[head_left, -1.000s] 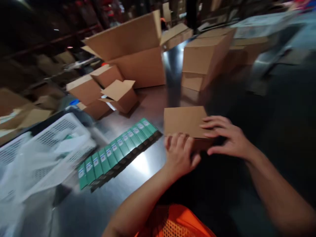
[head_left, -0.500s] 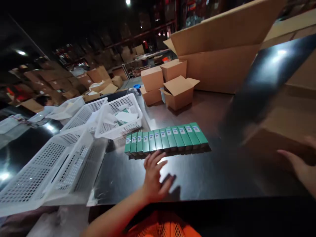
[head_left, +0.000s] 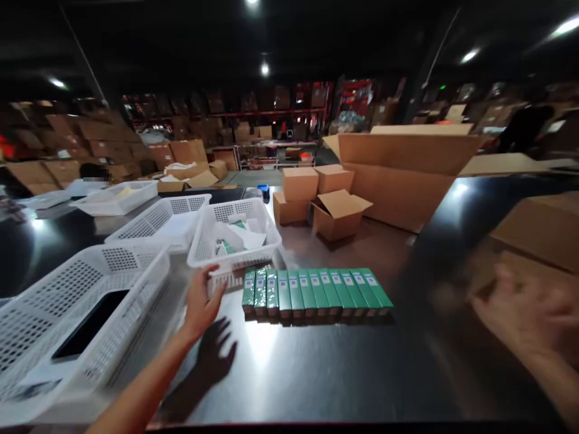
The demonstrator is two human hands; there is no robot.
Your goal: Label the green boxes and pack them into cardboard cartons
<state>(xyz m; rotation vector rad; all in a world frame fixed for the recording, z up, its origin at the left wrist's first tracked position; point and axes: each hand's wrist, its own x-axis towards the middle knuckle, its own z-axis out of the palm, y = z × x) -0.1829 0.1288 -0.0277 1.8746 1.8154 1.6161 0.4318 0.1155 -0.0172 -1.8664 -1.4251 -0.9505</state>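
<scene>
My left hand [head_left: 203,306] hovers above the metal table with its fingers spread and nothing in them. It is just left of a row of slim green boxes [head_left: 312,294] and near the front of a white perforated basket [head_left: 235,260]. The green boxes stand side by side, each with a small white label. On the right, my right hand [head_left: 520,313] grips a brown cardboard box [head_left: 538,232]. Motion blurs that hand and the box, and some fingertips are hard to make out.
More white baskets stand at the left; the nearest basket [head_left: 131,319] holds a dark flat item [head_left: 90,325]. A small open carton [head_left: 337,220] and stacked cartons [head_left: 300,184] sit behind the green row. A large open carton [head_left: 384,193] stands beyond. A person's head shows far left.
My left hand has moved left, from the front of the green row to beside its left end. The view has levelled and tilted up. More of the right-hand cardboard box now shows.
</scene>
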